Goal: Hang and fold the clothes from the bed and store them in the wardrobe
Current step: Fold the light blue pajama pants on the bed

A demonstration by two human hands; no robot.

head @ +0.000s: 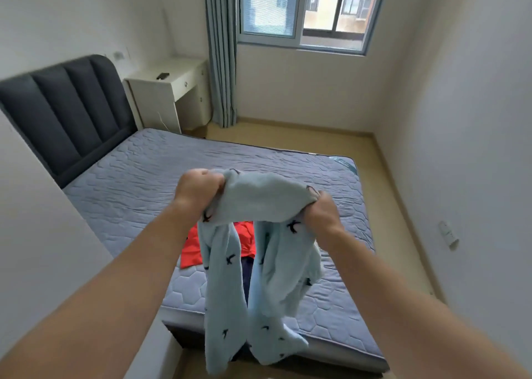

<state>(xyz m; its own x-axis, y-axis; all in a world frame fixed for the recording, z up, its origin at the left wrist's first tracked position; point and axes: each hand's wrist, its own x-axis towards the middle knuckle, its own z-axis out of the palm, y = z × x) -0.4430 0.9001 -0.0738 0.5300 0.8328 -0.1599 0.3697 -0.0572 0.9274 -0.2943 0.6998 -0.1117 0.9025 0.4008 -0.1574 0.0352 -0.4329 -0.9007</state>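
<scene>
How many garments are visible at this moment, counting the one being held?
3. The light blue garment hangs between the left hand and right hand; a red garment and a dark garment lie on the bed behind it. More may be hidden.

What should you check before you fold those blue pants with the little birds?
1. Left hand grips the waistband: ok.
2. Right hand grips the other side: ok.
3. Light blue pants lifted clear of the bed: ok.
4. Both legs hang straight: not ok, the one on the right is bunched.
5. Mattress has bare room for folding: ok.
6. Orange garment out of the way: not ok, it lies right behind the pants.
</scene>
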